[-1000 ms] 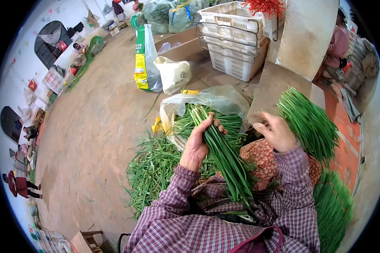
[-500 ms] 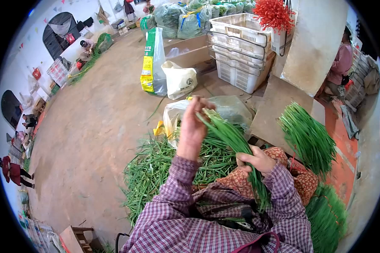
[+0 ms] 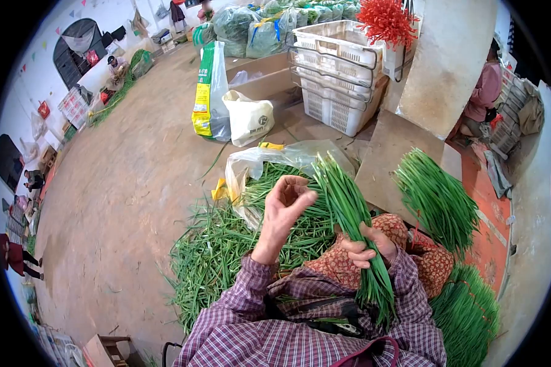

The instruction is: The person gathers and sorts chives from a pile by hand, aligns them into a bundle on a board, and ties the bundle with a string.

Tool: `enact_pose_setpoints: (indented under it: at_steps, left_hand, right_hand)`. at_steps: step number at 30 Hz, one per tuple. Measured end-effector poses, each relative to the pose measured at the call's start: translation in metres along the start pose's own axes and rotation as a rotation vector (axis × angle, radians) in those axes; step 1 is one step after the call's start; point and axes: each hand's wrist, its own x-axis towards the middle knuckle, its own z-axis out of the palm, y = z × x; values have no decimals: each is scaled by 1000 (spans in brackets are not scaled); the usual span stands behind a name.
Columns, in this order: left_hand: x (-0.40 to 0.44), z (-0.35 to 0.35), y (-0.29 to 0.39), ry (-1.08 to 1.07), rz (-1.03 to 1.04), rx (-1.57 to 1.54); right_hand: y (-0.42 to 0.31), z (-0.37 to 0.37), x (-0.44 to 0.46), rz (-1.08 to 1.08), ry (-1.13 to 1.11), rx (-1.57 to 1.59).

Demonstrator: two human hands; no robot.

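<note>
My right hand (image 3: 372, 244) is wrapped round the middle of a bunch of long flat green leaves, which look like garlic chives (image 3: 344, 194). The pale ends point up and the dark green tips hang over my lap. To the left of the bunch, my left hand (image 3: 281, 214) is raised with its fingers loosely curled and the thumb apart; nothing shows in it. Below it spreads a loose heap of green leaves (image 3: 217, 266), partly inside a clear plastic bag (image 3: 236, 168). At my right lie a bundle of chives (image 3: 439, 199) and another bundle (image 3: 468, 315).
Stacked white crates (image 3: 333, 79) stand ahead, beside a cream bag (image 3: 248, 119) and a green-and-yellow sack (image 3: 209, 92). Red ties (image 3: 389, 21) hang above the crates. A pillar (image 3: 450, 67) rises to the right. Several other people sit or stand farther off.
My left hand has come away from the pale ends of the bunch, moving down. The bunch in my right hand now stands more upright. The whole view has shifted slightly.
</note>
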Motion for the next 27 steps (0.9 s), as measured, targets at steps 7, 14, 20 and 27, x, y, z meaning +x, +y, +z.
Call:
enact_pose_setpoints:
  at_steps: [7, 14, 20, 27]
  left_hand:
    - [2, 13, 4, 8, 301, 415]
    - [3, 12, 5, 31, 310, 408]
    - [18, -36, 16, 318, 226, 91]
    - [-17, 6, 11, -224, -69, 183]
  right_hand:
    - [8, 6, -1, -16, 51, -26]
    - [11, 8, -4, -30, 79, -68]
    - [10, 1, -8, 12, -26, -44]
    - [10, 15, -3, -23, 52, -70]
